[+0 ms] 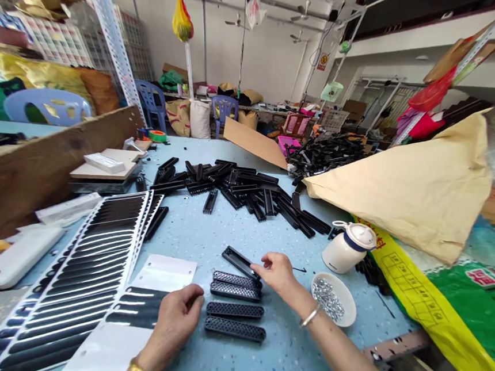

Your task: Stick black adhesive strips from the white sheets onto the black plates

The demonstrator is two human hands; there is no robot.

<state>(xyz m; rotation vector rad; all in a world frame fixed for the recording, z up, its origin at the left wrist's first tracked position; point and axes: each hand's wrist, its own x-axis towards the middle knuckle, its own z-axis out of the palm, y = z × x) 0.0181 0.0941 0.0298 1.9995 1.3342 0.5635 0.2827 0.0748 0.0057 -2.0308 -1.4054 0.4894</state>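
My right hand (278, 274) pinches the near end of a black hollow plastic piece (238, 261), which lies tilted on the table. Just below that piece, several black strips with a cross-hatched face, among them a patterned black strip (235, 330), are laid out roughly in parallel. To their left is my left hand (178, 315), its thumb and fingers pressed together; whatever may be between the fingertips is hidden. Beneath and beside this hand lies a white backing sheet (170, 271) carrying black adhesive strips (139, 306).
A heap of black plastic pieces (234, 186) covers the table's far middle. On the right stand a white bowl (348, 301) of small metal parts and a white lidded cup (342, 252). Larger strip sheets (92, 251) spread leftward. Brown paper (412, 188) rises at right.
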